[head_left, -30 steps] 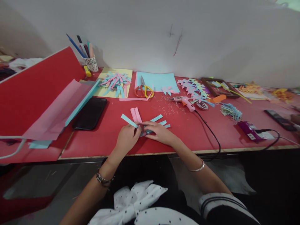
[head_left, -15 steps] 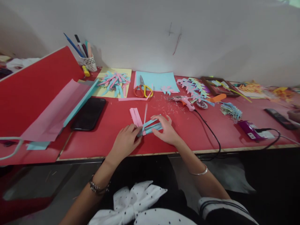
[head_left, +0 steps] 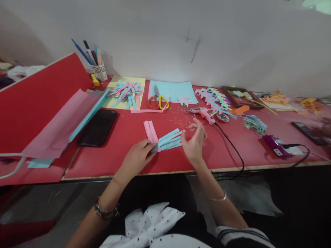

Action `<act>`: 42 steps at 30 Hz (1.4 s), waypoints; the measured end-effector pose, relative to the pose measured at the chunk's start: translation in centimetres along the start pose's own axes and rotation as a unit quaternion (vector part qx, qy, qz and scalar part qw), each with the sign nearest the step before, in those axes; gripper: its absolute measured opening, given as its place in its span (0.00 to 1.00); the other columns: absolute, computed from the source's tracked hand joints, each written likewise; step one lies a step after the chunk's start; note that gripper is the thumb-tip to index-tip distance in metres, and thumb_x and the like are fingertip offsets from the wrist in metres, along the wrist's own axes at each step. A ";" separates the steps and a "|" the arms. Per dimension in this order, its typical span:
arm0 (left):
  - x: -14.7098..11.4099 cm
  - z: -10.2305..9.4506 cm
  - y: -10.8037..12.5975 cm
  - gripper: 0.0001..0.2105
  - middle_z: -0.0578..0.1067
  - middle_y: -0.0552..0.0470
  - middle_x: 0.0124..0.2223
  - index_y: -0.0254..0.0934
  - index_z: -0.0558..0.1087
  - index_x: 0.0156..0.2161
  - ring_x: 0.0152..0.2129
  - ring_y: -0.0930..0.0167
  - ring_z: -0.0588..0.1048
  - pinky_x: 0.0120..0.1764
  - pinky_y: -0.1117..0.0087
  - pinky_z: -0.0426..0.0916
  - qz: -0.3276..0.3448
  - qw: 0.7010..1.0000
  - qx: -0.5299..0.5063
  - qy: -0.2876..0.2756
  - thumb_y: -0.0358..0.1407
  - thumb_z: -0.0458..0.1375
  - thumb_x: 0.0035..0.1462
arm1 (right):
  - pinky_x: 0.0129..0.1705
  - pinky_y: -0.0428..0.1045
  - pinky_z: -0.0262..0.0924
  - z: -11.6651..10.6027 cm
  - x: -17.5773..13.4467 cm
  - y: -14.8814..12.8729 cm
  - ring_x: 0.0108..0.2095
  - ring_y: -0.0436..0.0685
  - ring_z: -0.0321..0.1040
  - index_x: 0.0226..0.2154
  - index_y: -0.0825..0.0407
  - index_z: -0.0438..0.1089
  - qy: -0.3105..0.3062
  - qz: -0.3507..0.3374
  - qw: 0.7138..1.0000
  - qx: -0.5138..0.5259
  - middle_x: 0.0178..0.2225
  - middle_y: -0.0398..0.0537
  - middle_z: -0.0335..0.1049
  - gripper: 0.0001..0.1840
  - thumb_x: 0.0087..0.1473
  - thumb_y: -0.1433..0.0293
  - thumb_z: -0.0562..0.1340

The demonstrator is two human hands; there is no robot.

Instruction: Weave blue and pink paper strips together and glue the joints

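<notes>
Blue paper strips (head_left: 170, 139) fan out to the right on the red table, crossing pink paper strips (head_left: 150, 131) that point away from me. My left hand (head_left: 138, 155) is closed on the left end of the blue strips, its thumb and fingers hiding that end. Just past the strips' right tips, my right hand (head_left: 194, 143) is raised with fingers apart and curved, holding nothing. Beyond it lies a pink glue gun (head_left: 204, 113) with a black cord. Scissors (head_left: 157, 100) with red and yellow handles rest on a blue paper sheet (head_left: 176, 88).
A black phone (head_left: 97, 127) lies left, beside pink paper (head_left: 57, 125) leaning on a red board. Cut strips (head_left: 126, 91) are heaped behind. A pen cup (head_left: 99, 71) stands by the wall. Woven paper chains (head_left: 213, 98) and a purple power adapter (head_left: 276, 145) are right.
My right hand has let go of the blue strips and moved right, lifting off them. The strips now spread out flatter. My left hand stays at their left end.
</notes>
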State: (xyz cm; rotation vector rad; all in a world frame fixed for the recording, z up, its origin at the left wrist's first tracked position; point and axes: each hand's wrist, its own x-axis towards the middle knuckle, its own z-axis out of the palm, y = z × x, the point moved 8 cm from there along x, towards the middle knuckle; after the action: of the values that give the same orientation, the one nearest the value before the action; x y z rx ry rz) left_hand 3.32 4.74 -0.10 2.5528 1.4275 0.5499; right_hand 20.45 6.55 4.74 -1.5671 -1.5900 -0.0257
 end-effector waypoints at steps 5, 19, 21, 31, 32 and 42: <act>0.0 0.0 0.2 0.09 0.71 0.49 0.35 0.36 0.71 0.41 0.31 0.71 0.71 0.33 0.71 0.67 0.036 0.999 -0.012 0.007 0.31 0.51 0.55 | 0.48 0.54 0.45 3.0 -3.0 -3.8 0.44 0.56 0.61 0.42 0.45 0.68 -0.237 -0.239 0.938 -0.084 0.43 0.49 0.66 0.14 0.54 0.69 0.52; -0.6 -0.4 0.1 0.11 0.73 0.50 0.35 0.38 0.72 0.38 0.31 0.72 0.72 0.34 0.72 0.67 0.063 0.997 -0.036 0.030 0.32 0.47 0.58 | 0.47 0.55 0.37 3.7 -4.8 -3.0 0.39 0.54 0.65 0.36 0.46 0.70 -0.259 -0.205 0.942 -0.064 0.38 0.45 0.71 0.08 0.54 0.67 0.56; -0.7 -0.4 0.0 0.10 0.72 0.51 0.35 0.38 0.71 0.39 0.31 0.72 0.72 0.33 0.73 0.67 0.052 0.997 -0.049 0.029 0.32 0.47 0.58 | 0.47 0.55 0.38 3.7 -4.8 -2.9 0.39 0.54 0.66 0.35 0.46 0.71 -0.257 -0.193 0.944 -0.068 0.37 0.45 0.71 0.08 0.53 0.67 0.57; -0.4 -0.9 -1.4 0.16 0.70 0.44 0.43 0.34 0.66 0.45 0.41 0.63 0.69 0.43 0.62 0.66 -0.020 0.998 -0.003 0.054 0.41 0.53 0.53 | 0.51 0.59 0.37 4.4 -3.8 -3.6 0.50 0.58 0.58 0.41 0.44 0.67 -0.311 -0.172 0.933 -0.057 0.49 0.49 0.64 0.13 0.52 0.64 0.56; -0.3 -0.8 -1.3 0.17 0.70 0.44 0.44 0.35 0.66 0.46 0.42 0.63 0.69 0.43 0.62 0.66 -0.019 0.999 -0.002 0.041 0.41 0.54 0.53 | 0.53 0.59 0.35 4.5 -3.7 -3.8 0.52 0.59 0.56 0.44 0.45 0.65 -0.319 -0.178 0.929 -0.053 0.52 0.49 0.62 0.16 0.51 0.62 0.56; 0.2 -0.2 -1.3 0.23 0.66 0.42 0.54 0.36 0.62 0.53 0.50 0.62 0.65 0.48 0.60 0.63 -0.045 0.998 0.034 0.012 0.45 0.51 0.53 | 0.56 0.62 0.20 4.2 -1.9 -4.1 0.49 0.59 0.61 0.35 0.51 0.63 -0.273 -0.177 0.945 -0.032 0.44 0.53 0.68 0.13 0.49 0.61 0.55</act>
State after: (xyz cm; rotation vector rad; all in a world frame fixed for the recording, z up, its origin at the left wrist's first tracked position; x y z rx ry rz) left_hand 2.28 5.61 -0.25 2.5272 1.5862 0.5281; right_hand 14.41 6.63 3.30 -1.3820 -2.3145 0.1789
